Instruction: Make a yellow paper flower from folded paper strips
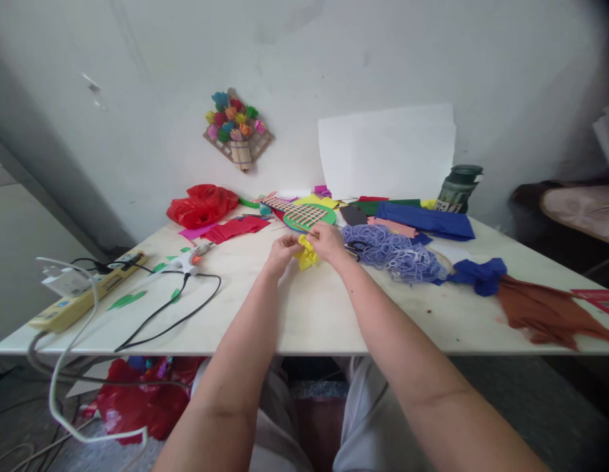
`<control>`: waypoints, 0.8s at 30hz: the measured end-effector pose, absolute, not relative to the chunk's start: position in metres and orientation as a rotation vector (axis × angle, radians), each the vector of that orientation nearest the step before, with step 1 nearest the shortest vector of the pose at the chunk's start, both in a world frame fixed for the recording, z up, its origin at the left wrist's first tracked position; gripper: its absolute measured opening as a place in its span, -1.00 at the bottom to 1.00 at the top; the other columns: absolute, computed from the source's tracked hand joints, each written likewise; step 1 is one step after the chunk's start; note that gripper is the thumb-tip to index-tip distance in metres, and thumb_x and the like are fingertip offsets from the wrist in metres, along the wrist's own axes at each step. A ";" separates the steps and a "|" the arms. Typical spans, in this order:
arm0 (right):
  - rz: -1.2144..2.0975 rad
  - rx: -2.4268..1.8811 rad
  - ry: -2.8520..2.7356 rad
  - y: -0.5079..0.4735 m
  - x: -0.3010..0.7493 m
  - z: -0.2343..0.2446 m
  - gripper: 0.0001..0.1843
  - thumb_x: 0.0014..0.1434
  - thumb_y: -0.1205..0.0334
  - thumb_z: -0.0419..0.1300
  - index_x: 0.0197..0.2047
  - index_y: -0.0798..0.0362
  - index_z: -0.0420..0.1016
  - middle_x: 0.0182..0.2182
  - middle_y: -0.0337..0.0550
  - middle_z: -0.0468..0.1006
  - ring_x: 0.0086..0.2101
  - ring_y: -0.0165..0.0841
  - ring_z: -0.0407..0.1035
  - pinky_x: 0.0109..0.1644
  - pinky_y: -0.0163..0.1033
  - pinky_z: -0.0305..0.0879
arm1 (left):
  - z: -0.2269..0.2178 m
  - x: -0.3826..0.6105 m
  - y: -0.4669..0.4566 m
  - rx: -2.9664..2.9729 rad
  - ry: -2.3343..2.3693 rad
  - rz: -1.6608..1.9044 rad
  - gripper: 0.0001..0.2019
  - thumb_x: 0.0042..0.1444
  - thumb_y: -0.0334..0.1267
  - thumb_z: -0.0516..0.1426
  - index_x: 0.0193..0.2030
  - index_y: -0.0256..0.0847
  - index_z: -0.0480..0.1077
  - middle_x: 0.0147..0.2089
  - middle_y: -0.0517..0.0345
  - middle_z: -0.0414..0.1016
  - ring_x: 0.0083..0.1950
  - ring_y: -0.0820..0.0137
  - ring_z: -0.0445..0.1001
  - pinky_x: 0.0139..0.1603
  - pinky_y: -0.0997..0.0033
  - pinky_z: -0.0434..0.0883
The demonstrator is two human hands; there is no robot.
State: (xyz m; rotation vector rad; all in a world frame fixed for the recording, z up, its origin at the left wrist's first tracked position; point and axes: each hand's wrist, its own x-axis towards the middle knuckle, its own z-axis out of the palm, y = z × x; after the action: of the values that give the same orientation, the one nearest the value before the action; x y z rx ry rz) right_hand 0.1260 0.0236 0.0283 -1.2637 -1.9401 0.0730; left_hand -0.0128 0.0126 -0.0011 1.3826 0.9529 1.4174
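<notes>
Both of my hands meet over the middle of the white table, pinching a piece of crumpled yellow paper (309,254). My left hand (283,252) has its fingers closed at the paper's left edge. My right hand (326,240) grips it from the upper right, and a thin brown stick (301,228) pokes out by its fingers. Just beyond lies a guitar-shaped craft piece (309,214) with a green base and a lattice of thin sticks. A tangle of lavender yarn (395,252) sits right of my right hand.
A white glue gun (186,261) with a looping black cord lies left, near a yellow power strip (90,292) and green paper leaves (127,300). Blue paper (425,221), brown paper (543,311) and a dark green bottle (459,189) are right. A red bag (203,204) stands back left.
</notes>
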 end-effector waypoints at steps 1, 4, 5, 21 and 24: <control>0.083 -1.254 -1.949 0.024 0.126 0.028 -0.88 -0.02 0.25 0.11 -0.53 0.08 0.38 -0.46 -0.24 0.40 -0.44 -0.45 0.19 -0.42 -0.35 0.00 | -0.001 -0.013 0.013 1.380 0.974 1.412 -0.85 -0.31 -0.39 0.16 -0.48 -0.31 0.36 -0.55 0.23 0.39 -0.53 0.53 0.30 -0.44 0.51 0.22; 0.127 -1.184 -1.992 0.027 0.128 0.027 -0.89 -0.02 0.28 0.12 -0.54 0.09 0.36 -0.43 -0.22 0.41 -0.41 -0.44 0.22 -0.37 -0.35 0.06 | -0.003 -0.015 0.013 1.354 0.997 1.400 -0.88 -0.31 -0.38 0.14 -0.50 -0.30 0.37 -0.58 0.24 0.38 -0.55 0.53 0.28 -0.47 0.51 0.20; 0.146 -1.149 -2.007 0.029 0.129 0.027 -0.89 -0.02 0.29 0.11 -0.55 0.09 0.36 -0.42 -0.22 0.41 -0.39 -0.44 0.23 -0.35 -0.35 0.08 | -0.004 -0.016 0.014 1.338 0.995 1.401 -0.88 -0.31 -0.37 0.14 -0.51 -0.29 0.38 -0.59 0.23 0.38 -0.55 0.52 0.28 -0.47 0.51 0.20; 0.151 -1.093 -2.042 0.033 0.134 0.025 -0.89 -0.02 0.27 0.14 -0.53 0.08 0.38 -0.30 -0.20 0.45 -0.30 -0.41 0.29 -0.27 -0.33 0.16 | 0.003 -0.013 0.010 1.409 1.021 1.388 -0.84 -0.30 -0.27 0.22 -0.53 -0.28 0.39 -0.56 0.24 0.37 -0.50 0.52 0.28 -0.39 0.50 0.21; 0.131 -1.121 -2.035 0.031 0.133 0.025 -0.89 -0.02 0.27 0.14 -0.53 0.08 0.38 -0.29 -0.20 0.45 -0.31 -0.41 0.29 -0.29 -0.33 0.14 | 0.002 -0.012 0.010 1.424 1.121 1.375 -0.83 -0.31 -0.25 0.22 -0.54 -0.29 0.40 -0.58 0.24 0.35 -0.53 0.53 0.25 -0.44 0.50 0.18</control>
State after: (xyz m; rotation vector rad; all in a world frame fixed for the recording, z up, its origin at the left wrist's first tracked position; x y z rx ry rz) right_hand 0.1331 0.0313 0.0250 -1.1214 -2.0350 0.1309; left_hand -0.0121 0.0103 0.0016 1.4238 1.1214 1.3752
